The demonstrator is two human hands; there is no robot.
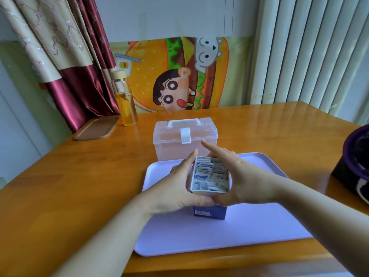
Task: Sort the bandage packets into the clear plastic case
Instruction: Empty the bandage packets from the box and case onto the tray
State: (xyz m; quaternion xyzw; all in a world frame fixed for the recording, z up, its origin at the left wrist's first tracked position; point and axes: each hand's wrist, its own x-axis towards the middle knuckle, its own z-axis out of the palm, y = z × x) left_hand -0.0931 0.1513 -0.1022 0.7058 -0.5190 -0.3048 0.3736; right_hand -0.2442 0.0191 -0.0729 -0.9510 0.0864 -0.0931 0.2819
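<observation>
A small cardboard box (209,213) stands upright on a pale purple tray (249,226), and I take this tray as the landmark for all places. The box is open at the top and it is packed full with bandage packets (209,173) — white with blue print, standing on edge. On its near side a barcode is visible.

The left hand (175,182) presses flat against the left side of the box, with the fingers straight and pointing away from the person and the thumb curved around the near corner. The right hand (239,176) holds the right side in the same way; its thumb is at the near lower edge and its first finger stretches forward over the far rim. So both hands are clamped on the box, one on each side.

Just behind the tray, at its far edge, the clear plastic case (184,140) stands on the bench (69,176). Its lid is closed and the white latch at the front is down — the white handle lies flat on top.

Far behind the tray to the left there are a glass bottle (125,102) with yellow liquid and a brown wooden lid (96,127). To the right of the tray a dark purple object (353,162) sits at the edge of the bench; I cannot tell what it is.
</observation>
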